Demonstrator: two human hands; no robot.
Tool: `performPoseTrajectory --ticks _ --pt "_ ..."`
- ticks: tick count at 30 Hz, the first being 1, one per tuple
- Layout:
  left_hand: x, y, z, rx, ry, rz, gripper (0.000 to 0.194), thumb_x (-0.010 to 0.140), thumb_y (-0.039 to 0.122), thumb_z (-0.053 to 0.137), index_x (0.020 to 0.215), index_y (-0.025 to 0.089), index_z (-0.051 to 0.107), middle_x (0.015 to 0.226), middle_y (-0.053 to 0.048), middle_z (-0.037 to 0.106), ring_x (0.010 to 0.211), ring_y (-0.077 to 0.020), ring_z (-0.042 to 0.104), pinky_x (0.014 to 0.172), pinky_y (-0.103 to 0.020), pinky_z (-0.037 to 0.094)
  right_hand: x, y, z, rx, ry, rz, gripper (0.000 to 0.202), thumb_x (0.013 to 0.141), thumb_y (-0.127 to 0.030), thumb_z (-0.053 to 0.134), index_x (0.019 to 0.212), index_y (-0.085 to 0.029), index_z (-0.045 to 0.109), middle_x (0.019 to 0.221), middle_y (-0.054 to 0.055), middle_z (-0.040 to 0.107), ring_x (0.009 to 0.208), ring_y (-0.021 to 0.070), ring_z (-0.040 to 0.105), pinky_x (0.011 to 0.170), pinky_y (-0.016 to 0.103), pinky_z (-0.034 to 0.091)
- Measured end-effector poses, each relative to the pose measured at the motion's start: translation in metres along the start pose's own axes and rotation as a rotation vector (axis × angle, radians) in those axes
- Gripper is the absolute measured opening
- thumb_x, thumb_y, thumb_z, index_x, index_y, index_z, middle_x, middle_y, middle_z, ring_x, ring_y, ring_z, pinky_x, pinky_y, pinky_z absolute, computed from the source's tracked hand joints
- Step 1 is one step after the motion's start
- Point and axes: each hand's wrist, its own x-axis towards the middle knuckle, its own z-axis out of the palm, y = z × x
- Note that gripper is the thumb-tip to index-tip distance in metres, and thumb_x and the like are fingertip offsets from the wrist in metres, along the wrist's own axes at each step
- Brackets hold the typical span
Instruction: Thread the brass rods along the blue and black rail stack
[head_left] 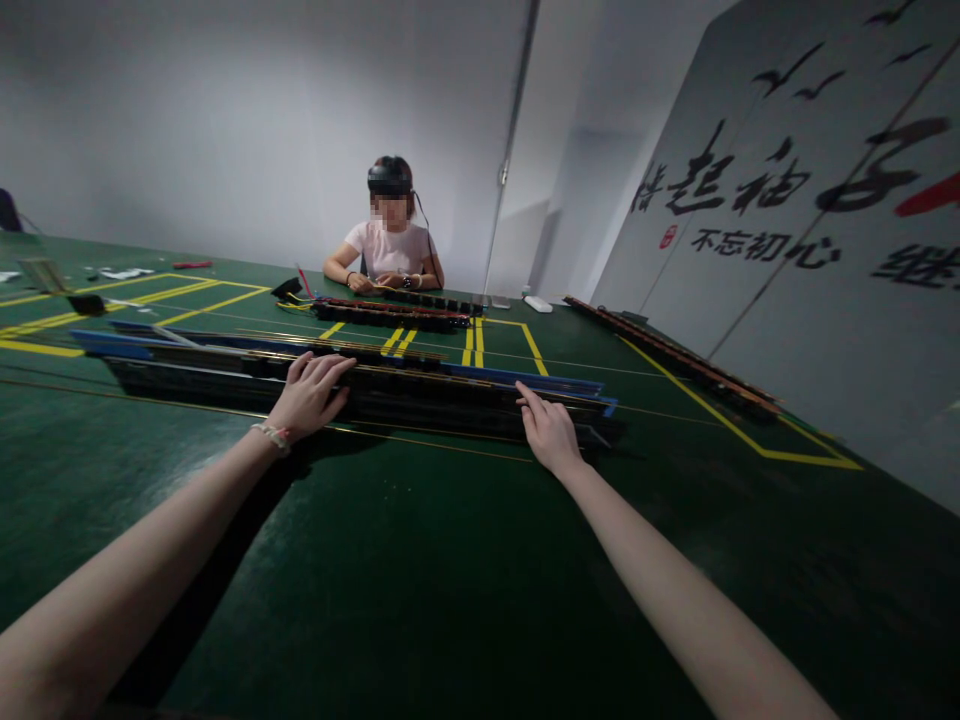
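Note:
A bundle of long black strips [435, 400] with blue edges lies crosswise on the green table, thin brass-coloured rods along it. My left hand [311, 393] is on the bundle's middle-left part, fingers over the top and thumb on the near side, closed on a black strip. Toward the right end, my right hand [551, 432] grips the same strip, index finger reaching along its upper edge. The undersides of the fingers are hidden on both hands. Loose thin rods [442, 447] lie on the table just in front of the bundle.
Across the green table [465, 580] sits a person [390, 245] wearing a headset, hands at a dark strip. Another black strip with coloured wires [390, 313] lies before them. A long brownish strip [675, 355] runs along the right edge. Yellow tape lines [694, 400] mark the tabletop.

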Motion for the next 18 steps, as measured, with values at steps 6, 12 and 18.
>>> performPoseTrajectory --ticks 6,12,18 --pt "-0.005 -0.021 -0.011 0.013 0.084 -0.103 0.035 0.089 0.034 0.038 0.117 0.019 0.055 0.116 -0.009 0.059 0.119 -0.0252 0.048 0.111 -0.05 0.018 0.0 0.0 0.001 -0.035 -0.024 -0.01 0.048 0.099 -0.03 0.024 0.143 -0.018 0.038 0.096 0.007 0.071 0.084 0.02 0.061 0.079 0.035 0.041" --pt "-0.015 -0.035 -0.015 -0.002 0.14 -0.23 0.033 0.088 0.035 0.041 0.114 0.02 0.056 0.136 -0.009 0.045 0.132 -0.0284 0.035 0.112 -0.053 0.015 -0.001 -0.003 -0.001 -0.039 -0.016 -0.006 0.049 0.099 -0.033 0.023 0.142 -0.017 0.039 0.088 0.006 0.069 0.079 0.0196 0.059 0.077 0.034 0.04" --pt "-0.006 -0.004 -0.002 -0.07 0.072 -0.06 0.055 0.087 0.033 0.042 0.139 0.017 0.035 0.144 -0.013 0.041 0.134 -0.0268 0.036 0.114 -0.048 0.019 -0.001 -0.004 -0.001 -0.046 -0.02 0.003 0.05 0.099 -0.036 0.021 0.142 -0.017 0.04 0.084 0.006 0.068 0.076 0.0197 0.057 0.075 0.034 0.04"
